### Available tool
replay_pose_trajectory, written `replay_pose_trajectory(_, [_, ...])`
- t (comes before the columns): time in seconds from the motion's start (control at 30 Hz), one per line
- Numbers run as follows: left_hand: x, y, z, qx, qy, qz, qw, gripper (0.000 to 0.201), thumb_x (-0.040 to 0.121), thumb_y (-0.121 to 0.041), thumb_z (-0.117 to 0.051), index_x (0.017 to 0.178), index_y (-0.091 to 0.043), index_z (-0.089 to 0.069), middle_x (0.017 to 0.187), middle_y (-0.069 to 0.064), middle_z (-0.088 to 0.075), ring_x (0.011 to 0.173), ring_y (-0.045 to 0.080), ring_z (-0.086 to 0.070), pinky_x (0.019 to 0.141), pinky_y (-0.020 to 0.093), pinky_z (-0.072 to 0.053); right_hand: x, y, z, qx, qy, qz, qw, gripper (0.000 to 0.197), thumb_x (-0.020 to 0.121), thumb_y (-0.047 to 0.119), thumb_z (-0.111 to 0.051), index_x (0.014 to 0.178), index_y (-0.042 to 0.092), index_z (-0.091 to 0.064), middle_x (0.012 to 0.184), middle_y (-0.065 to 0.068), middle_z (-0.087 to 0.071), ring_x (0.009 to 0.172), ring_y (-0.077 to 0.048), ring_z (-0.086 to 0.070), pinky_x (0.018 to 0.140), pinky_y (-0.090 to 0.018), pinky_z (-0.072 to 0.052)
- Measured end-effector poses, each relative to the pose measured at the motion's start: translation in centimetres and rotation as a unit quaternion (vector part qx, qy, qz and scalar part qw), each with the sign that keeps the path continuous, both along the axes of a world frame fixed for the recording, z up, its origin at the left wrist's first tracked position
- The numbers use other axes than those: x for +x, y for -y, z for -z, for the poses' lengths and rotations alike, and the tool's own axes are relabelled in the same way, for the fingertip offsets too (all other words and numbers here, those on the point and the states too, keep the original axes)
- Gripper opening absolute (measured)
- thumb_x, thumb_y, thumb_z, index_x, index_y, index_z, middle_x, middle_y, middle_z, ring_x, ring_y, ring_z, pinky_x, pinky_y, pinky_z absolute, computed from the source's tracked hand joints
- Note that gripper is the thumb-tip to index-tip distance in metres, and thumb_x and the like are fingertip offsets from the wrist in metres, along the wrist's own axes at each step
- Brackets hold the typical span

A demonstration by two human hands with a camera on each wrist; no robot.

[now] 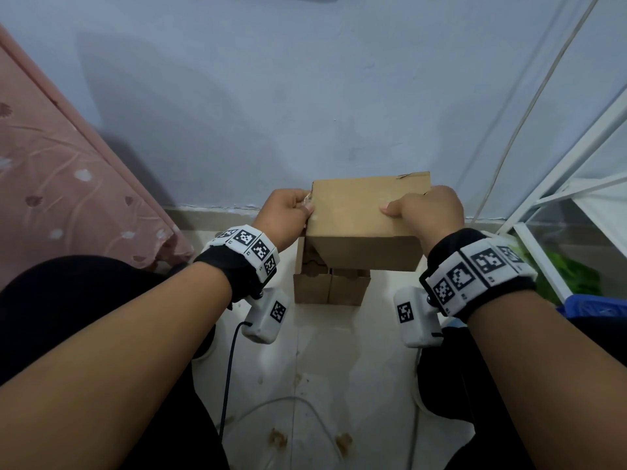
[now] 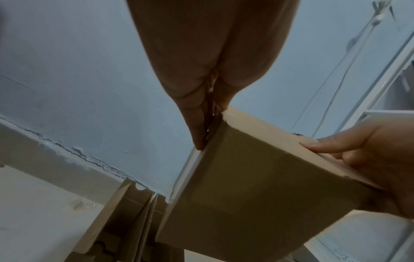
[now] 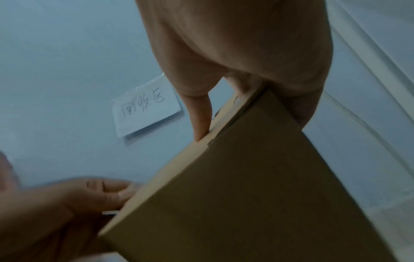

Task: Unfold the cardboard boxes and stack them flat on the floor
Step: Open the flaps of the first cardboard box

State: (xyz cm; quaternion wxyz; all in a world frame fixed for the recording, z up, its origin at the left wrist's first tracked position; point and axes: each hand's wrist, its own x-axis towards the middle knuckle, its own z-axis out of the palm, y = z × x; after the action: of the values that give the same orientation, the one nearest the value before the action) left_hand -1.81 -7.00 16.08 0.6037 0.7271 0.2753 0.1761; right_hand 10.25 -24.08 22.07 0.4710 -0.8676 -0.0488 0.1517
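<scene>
A closed brown cardboard box [image 1: 356, 212] [image 2: 257, 177] [image 3: 257, 186] hangs in the air in front of the wall. My right hand [image 1: 427, 212] [image 3: 246, 88] grips its right end, thumb on the near face. My left hand [image 1: 288, 215] [image 2: 201, 106] pinches a strip of clear tape [image 2: 190, 164] at the box's left edge. Below it, flattened cardboard boxes [image 1: 329, 283] [image 2: 125, 221] lie on the floor against the wall.
A pink patterned bedcover [image 1: 68, 184] hangs at the left. A white wire rack [image 1: 559, 198] with green leaves [image 1: 570, 273] and a blue thing [image 1: 597, 307] stands at the right. Cables [image 1: 234, 361] trail on the pale floor [image 1: 339, 385]. A handwritten paper label [image 3: 145, 109] sticks on the blue wall.
</scene>
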Motion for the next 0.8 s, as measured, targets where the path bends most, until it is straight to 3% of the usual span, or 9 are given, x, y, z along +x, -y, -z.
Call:
replay_pose_trajectory(0.07, [0.0,0.0,0.0,0.004,0.008,-0.007,1.0,0.029,0.106,-0.006,-0.046,0.1,-0.017,-0.072,0.099,0.013,-0.073,0.089,0.023,-0.071,0.079,0.037,-0.062,-0.3,-0.1,0.7,-0.067,0.066,-0.019,0.995,0.051,0.08,0.02,-0.081,0.119,0.002,-0.054,0.121,-0.011,-0.058,0.117,-0.032,-0.055,0.086,-0.034,-0.046])
replay_pose_trajectory(0.13, [0.0,-0.2,0.1,0.013,0.005,-0.018,1.0,0.029,0.105,-0.003,-0.047,0.113,-0.011,-0.073,0.104,0.012,-0.075,0.094,0.023,-0.073,0.081,0.038,-0.062,-0.6,-0.5,1.8,-0.146,0.133,-0.064,0.978,0.079,0.082,0.018,-0.076,0.146,0.005,-0.031,0.149,-0.016,-0.034,0.138,-0.035,-0.034,0.099,-0.038,-0.041])
replay_pose_trajectory(0.2, [0.2,-0.3,0.2,0.017,0.001,-0.038,0.999,0.03,0.103,0.0,-0.048,0.117,-0.008,-0.073,0.103,0.014,-0.076,0.096,0.028,-0.074,0.08,0.039,-0.062,-1.1,-1.1,2.7,-0.199,0.179,-0.149,0.952,0.098,0.081,0.026,-0.075,0.156,0.014,-0.013,0.163,-0.012,-0.009,0.15,-0.034,-0.008,0.115,-0.049,-0.031])
replay_pose_trajectory(0.23, [0.3,-0.3,0.3,0.016,0.0,-0.049,0.999,0.029,0.102,0.001,-0.049,0.116,-0.007,-0.074,0.102,0.015,-0.076,0.095,0.03,-0.074,0.078,0.038,-0.063,-1.4,-1.4,3.1,-0.222,0.187,-0.194,0.937,0.102,0.079,0.035,-0.076,0.157,0.019,-0.011,0.165,-0.009,-0.005,0.152,-0.032,-0.002,0.117,-0.057,-0.027])
replay_pose_trajectory(0.33, [0.4,-0.5,0.2,0.022,-0.003,-0.071,0.997,0.028,0.1,0.001,-0.051,0.109,-0.007,-0.076,0.098,0.017,-0.076,0.088,0.03,-0.073,0.074,0.037,-0.063,-2.1,-2.1,4.3,-0.295,0.188,-0.273,0.896,0.118,0.066,0.064,-0.077,0.156,0.027,-0.01,0.164,-0.006,-0.011,0.152,-0.033,-0.002,0.11,-0.073,-0.021])
replay_pose_trajectory(0.43, [0.4,-0.2,0.1,0.03,-0.007,-0.057,0.998,0.024,0.099,-0.001,-0.054,0.105,-0.007,-0.077,0.094,0.015,-0.076,0.087,0.029,-0.075,0.077,0.042,-0.064,-2.4,-2.1,5.5,-0.34,0.199,-0.275,0.877,0.133,0.059,0.073,-0.074,0.156,0.026,0.002,0.165,-0.01,-0.006,0.153,-0.035,0.0,0.111,-0.076,-0.012])
replay_pose_trajectory(0.5, [0.4,0.2,0.1,0.049,-0.01,-0.038,0.998,0.024,0.098,-0.004,-0.056,0.102,-0.011,-0.079,0.091,0.009,-0.078,0.086,0.027,-0.075,0.08,0.045,-0.063,-2.7,-2.2,5.8,-0.309,0.208,-0.288,0.882,0.133,0.059,0.069,-0.076,0.156,0.026,0.004,0.165,-0.01,-0.006,0.153,-0.034,-0.002,0.112,-0.074,-0.013])
replay_pose_trajectory(0.63, [0.2,0.4,-0.2,0.056,-0.023,-0.021,0.998,0.026,0.097,-0.005,-0.059,0.092,-0.02,-0.079,0.089,0.006,-0.078,0.08,0.02,-0.072,0.084,0.047,-0.062,-3.5,-2.5,6.0,-0.178,0.22,-0.293,0.913,0.112,0.06,0.046,-0.082,0.149,0.026,-0.017,0.141,-0.003,-0.033,0.134,-0.027,-0.028,0.103,-0.06,-0.038])
replay_pose_trajectory(0.8, [-0.4,0.5,-0.8,-0.033,-0.031,-0.041,0.998,0.028,0.1,0.001,-0.052,0.088,-0.013,-0.074,0.088,0.007,-0.078,0.077,0.019,-0.071,0.078,0.044,-0.064,-4.1,-2.3,7.1,-0.175,0.181,-0.29,0.923,0.124,0.057,0.04,-0.082,0.152,0.032,-0.003,0.137,0.001,-0.026,0.132,-0.025,-0.025,0.104,-0.062,-0.038])
